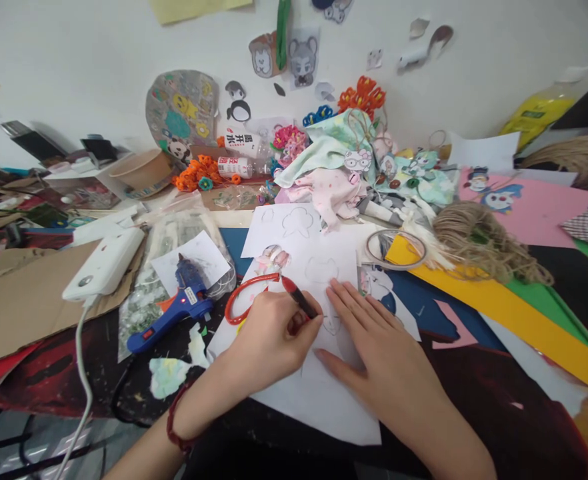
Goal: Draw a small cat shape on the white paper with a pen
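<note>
My left hand (274,330) is closed around a red-and-black pencil (297,297), its tip hidden by the fingers. It rests on a white sheet of paper (334,410) that carries faint grey outline drawings. Flat on the same sheet, my right hand (374,340) has its fingers stretched out and holds nothing. Beyond the hands the paper shows a rounded, cloud-like outline (298,220). A red loop (229,307), perhaps a scissors handle, lies by my left hand and is partly covered by it.
Left of the paper lies a blue glue gun (174,320), near a white power bank (104,263) with a cable. Adhesive tape (395,249), a yellow strip (499,307) and a twine bundle (489,243) are at right. Fabric scraps (329,190) pile up against the wall.
</note>
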{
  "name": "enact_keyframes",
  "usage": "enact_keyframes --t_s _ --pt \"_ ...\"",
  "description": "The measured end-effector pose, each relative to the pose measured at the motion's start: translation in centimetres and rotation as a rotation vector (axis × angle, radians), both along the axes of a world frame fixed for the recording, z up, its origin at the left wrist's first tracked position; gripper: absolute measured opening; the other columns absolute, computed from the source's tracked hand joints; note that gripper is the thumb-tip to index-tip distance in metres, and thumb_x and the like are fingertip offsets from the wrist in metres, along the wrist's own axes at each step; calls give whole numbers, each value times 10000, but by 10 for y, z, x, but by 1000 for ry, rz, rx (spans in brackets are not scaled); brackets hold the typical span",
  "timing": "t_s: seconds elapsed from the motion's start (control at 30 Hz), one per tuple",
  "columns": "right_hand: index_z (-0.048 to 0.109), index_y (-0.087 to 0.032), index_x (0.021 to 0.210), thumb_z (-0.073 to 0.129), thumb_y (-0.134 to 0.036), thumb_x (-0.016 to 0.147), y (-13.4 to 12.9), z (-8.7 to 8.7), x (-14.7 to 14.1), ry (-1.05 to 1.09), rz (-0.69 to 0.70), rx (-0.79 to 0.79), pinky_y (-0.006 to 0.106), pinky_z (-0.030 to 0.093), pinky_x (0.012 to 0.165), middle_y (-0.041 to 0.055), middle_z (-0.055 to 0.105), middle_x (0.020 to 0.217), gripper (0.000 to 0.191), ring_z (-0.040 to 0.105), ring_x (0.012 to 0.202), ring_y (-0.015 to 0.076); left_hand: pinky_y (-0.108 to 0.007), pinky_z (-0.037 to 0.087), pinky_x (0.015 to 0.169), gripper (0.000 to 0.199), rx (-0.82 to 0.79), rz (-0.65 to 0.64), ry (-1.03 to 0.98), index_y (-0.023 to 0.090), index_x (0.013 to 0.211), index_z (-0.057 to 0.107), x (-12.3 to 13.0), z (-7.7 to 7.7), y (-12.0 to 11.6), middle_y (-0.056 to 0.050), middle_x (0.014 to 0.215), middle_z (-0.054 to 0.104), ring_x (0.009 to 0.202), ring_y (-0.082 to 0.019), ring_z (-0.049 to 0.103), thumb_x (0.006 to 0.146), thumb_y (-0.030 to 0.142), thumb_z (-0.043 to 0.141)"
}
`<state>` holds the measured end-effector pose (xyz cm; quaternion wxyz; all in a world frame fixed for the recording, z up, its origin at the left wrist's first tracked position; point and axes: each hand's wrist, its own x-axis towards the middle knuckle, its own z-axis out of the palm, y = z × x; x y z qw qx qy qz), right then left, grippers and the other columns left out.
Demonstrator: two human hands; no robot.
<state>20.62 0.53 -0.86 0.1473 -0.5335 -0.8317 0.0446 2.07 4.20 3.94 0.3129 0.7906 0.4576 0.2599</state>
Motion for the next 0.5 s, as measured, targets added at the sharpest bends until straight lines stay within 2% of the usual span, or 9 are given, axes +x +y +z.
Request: enact_keyframes --t_s 0.37,0.5 --pt "432 -108 1545 513 -531 961 0 -1 0 -12 4 24 478 425 1176 72 353 1616 725 392 1479 278 -203 390 509 132 -34 -21 -11 156 857 718 -1 -1 2 7 648 635 539 -90 540 895 216 606" --pt "435 -107 1543 515 -531 959 0 -2 1 -3 4 24 478 429 1172 75 358 1614 726 399 1476 278 -205 372 494 140 -31 -21 -2 150 827 714 0 0 2 16 603 601 512 -88 517 891 222 611"
